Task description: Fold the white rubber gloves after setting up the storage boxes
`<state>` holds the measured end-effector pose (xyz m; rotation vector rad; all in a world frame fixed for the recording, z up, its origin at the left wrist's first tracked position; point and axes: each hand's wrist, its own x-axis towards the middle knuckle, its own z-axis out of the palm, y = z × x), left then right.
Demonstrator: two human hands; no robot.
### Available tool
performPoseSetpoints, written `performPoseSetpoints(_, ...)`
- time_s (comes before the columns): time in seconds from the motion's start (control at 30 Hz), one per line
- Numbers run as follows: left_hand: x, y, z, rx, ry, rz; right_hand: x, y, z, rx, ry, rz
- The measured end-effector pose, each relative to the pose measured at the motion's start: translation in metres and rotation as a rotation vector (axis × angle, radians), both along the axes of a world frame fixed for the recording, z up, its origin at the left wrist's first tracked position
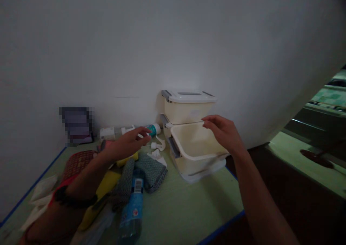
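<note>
My left hand hovers over the pile on the table, fingers apart and holding nothing. Below it lie a grey-green cloth, yellow cloths and a clear bottle with a blue label. A white spray trigger head rests just right of its fingertips. My right hand is above the right side of an open cream storage bin, its thumb and fingers apart with nothing between them. The bin's visible inside is bare; it sits on a white lid.
Behind the open bin stands a lidded cream box with grey latches, stacked on another. A teal-and-white bottle and a clear spray bottle lie along the wall. A red patterned item is at left. The table's edge has blue trim.
</note>
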<state>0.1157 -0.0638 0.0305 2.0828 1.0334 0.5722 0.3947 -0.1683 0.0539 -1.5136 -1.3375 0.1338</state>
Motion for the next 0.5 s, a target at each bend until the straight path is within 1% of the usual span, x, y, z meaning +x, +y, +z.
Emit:
performPoseSetpoints(0.03, -0.011, 0.003, 0.002, 0.02, 0.047, 0.034, -0.013, 0.003, 0.002, 0.004, 0.002, 0.051)
performPoseSetpoints(0.13, -0.046, 0.008, 0.01, 0.046, 0.158, 0.077, -0.051, 0.014, 0.01, 0.034, 0.004, 0.255)
performPoseSetpoints(0.2, -0.066, 0.011, 0.015, 0.025, 0.221, 0.061, -0.076, 0.023, 0.015, 0.035, -0.026, 0.349)
performPoseSetpoints(0.27, -0.084, 0.014, 0.02, 0.025, 0.242, 0.036, -0.101, 0.034, 0.019, 0.023, -0.079, 0.393)
performPoseSetpoints(0.33, -0.096, 0.017, 0.022, 0.047, 0.239, 0.04, -0.123, 0.046, 0.02, 0.029, -0.092, 0.443)
performPoseSetpoints(0.4, -0.104, 0.02, 0.021, 0.064, 0.248, 0.068, -0.14, 0.056, 0.018, 0.01, -0.108, 0.513)
performPoseSetpoints(0.5, -0.109, 0.026, 0.015, 0.064, 0.311, 0.096, -0.153, 0.067, 0.01, -0.107, -0.275, 0.584)
